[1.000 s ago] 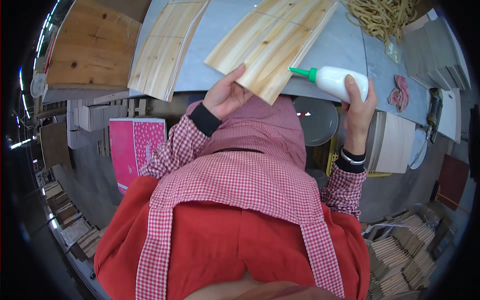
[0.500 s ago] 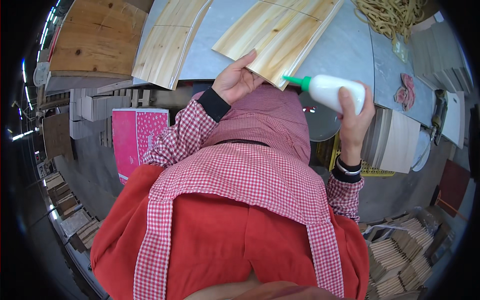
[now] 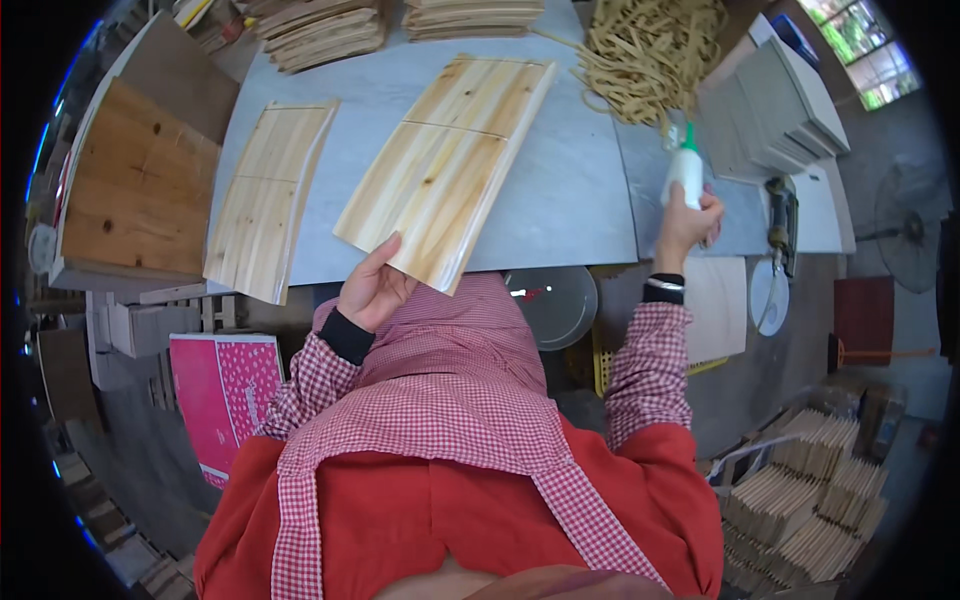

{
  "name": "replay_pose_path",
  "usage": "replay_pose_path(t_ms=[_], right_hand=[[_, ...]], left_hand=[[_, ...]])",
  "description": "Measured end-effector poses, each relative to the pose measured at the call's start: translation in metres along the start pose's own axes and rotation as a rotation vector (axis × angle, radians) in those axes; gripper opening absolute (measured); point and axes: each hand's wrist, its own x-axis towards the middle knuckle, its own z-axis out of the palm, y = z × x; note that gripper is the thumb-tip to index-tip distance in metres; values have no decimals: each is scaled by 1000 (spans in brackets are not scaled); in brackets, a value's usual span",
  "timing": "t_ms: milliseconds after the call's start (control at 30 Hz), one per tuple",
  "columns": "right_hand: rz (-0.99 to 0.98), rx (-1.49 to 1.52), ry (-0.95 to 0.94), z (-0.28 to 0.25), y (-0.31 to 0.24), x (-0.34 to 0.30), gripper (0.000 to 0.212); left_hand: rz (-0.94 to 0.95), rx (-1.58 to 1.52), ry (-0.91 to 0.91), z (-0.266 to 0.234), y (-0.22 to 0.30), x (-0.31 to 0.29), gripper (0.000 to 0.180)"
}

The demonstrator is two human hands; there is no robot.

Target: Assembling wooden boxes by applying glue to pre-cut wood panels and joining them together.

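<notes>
My left hand (image 3: 375, 288) grips the near corner of a pale wooden board (image 3: 445, 165), thumb on top and fingers underneath. The board lies tilted over the table with its near end past the front edge, and a shiny wet line shows on its right side. Over at the right, my right hand (image 3: 688, 225) is wrapped round a white glue bottle (image 3: 684, 172) whose green nozzle points up and away from me. A second wooden board (image 3: 268, 200) rests on the table to the left, also with a glossy right edge.
Yellowish bands (image 3: 655, 55) lie heaped at the back right, beside stacked grey panels (image 3: 780, 110). Piles of thin wood pieces (image 3: 320, 30) stand at the far edge. A corded tool (image 3: 780, 225) is at the right. Below the table edge sits a round grey basin (image 3: 555, 305).
My right hand has carried the glue bottle from the board's near corner to the right side of the table, turning its nozzle away. My left hand still holds the board. The view has shifted.
</notes>
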Motion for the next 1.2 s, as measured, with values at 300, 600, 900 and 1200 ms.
replay_pose_path(t_ms=[300,600,900,1200], right_hand=[[-410,-514,-99,29,-46,35,28],[-942,54,-245,96,-301,62,39],[-1099,-672,-482,271,-375,109,41],[-1127,-539,-479,146,-394,188,20]], left_hand=[[88,-39,-6,-12,10,-26,47],[355,104,-130,-17,31,-99,61],[639,165,-169,-15,43,-123,69],[737,57,-233,-37,58,-148,65]])
